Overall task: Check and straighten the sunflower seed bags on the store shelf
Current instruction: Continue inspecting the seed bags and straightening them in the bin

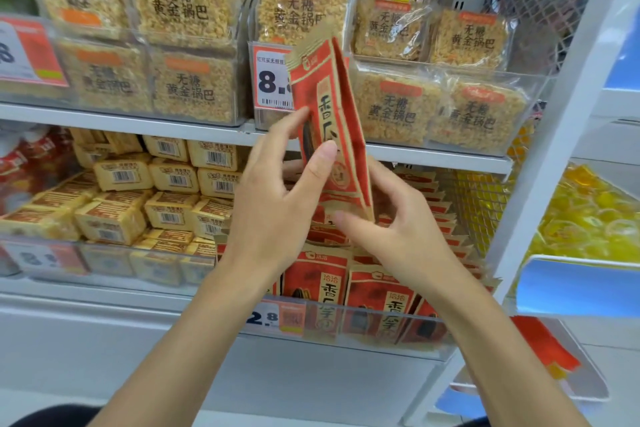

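Sunflower seed bag [332,121], red and tan, is held upright above the shelved bags [377,295]. Left hand [273,204] pinches its side edge, and right hand [405,232] pinches the bottom corner. It is probably light and crinkly, best gripped by the edges.

Clear-wrapped rice crust packs [187,3] are standing in two stacked rows. A price tag reading 8 [272,80] is hanging among them, centre. Below, yellow barcoded snack blocks [173,177] are lying piled at left. A wire mesh divider [485,204] is standing at right; beyond it, yellow translucent packets [588,215] are lying heaped.
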